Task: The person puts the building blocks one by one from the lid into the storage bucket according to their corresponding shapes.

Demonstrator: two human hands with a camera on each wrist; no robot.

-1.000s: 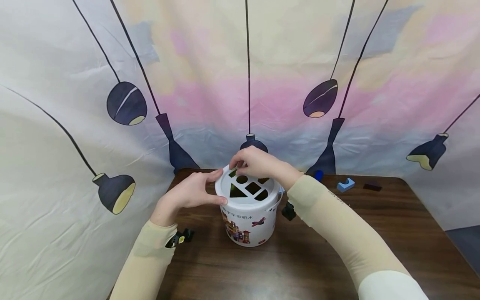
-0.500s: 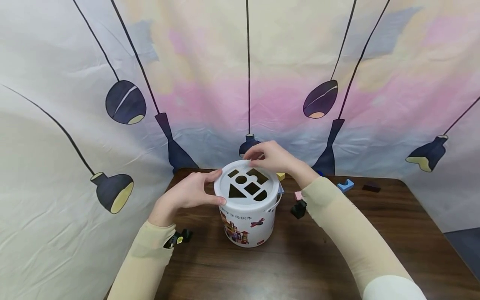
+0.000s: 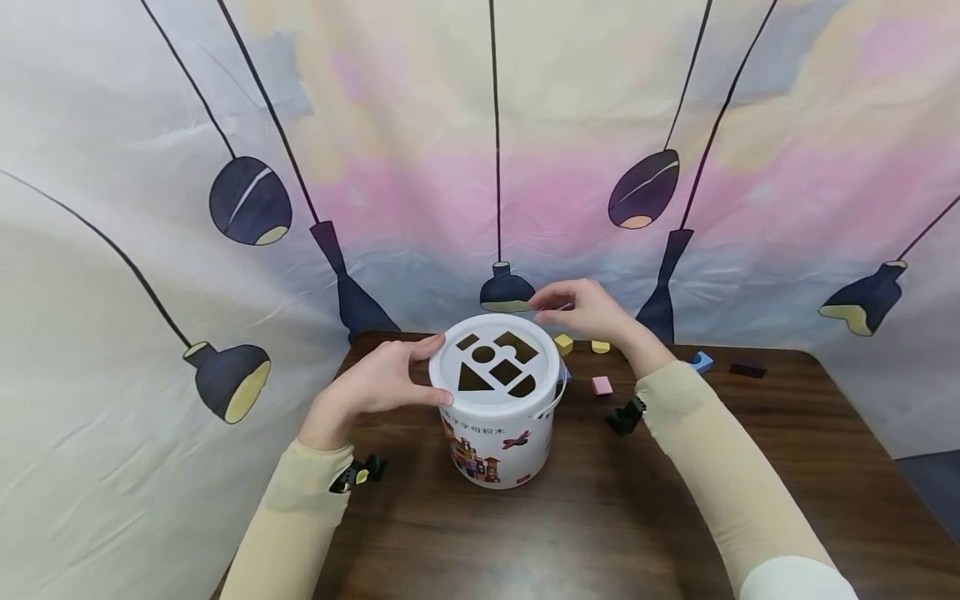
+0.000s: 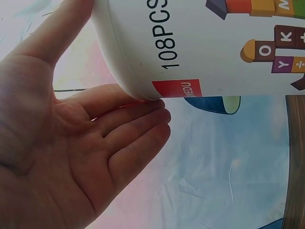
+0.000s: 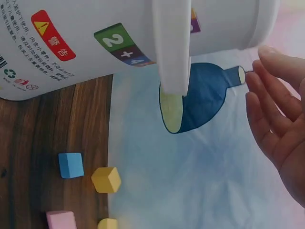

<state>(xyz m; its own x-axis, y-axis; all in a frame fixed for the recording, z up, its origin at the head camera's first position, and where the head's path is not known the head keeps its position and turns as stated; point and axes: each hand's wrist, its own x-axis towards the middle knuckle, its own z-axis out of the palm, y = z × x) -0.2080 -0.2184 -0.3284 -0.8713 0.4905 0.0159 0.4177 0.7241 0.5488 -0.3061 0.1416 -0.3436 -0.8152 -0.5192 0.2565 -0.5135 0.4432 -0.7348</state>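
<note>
A white bucket [image 3: 501,450] with printed block pictures stands upright on the table. Its white lid [image 3: 450,367] has several cut-out shapes, among them a triangle, a circle and a square. My left hand [image 3: 378,379] rests against the left side of the lid's rim, thumb in front and fingers behind. In the left wrist view the fingers [image 4: 138,138] of this hand look nearly straight, touching the rim. My right hand [image 3: 588,312] is in the air, right of and above the lid, apart from it. Nothing shows between its loosely bent fingers [image 5: 269,90].
Right of the bucket lie a yellow block [image 3: 563,344], another yellow piece [image 3: 600,347], a pink block [image 3: 602,386] and a blue block [image 5: 71,165]. Farther right are a light-blue notched block [image 3: 701,362] and a dark block [image 3: 747,368]. A painted cloth [image 3: 450,167] hangs behind the table [image 3: 585,533].
My right hand has moved off the lid, rightward and slightly up. The cut-outs and the blocks behind that hand have come into view. The left hand has stayed on the rim.
</note>
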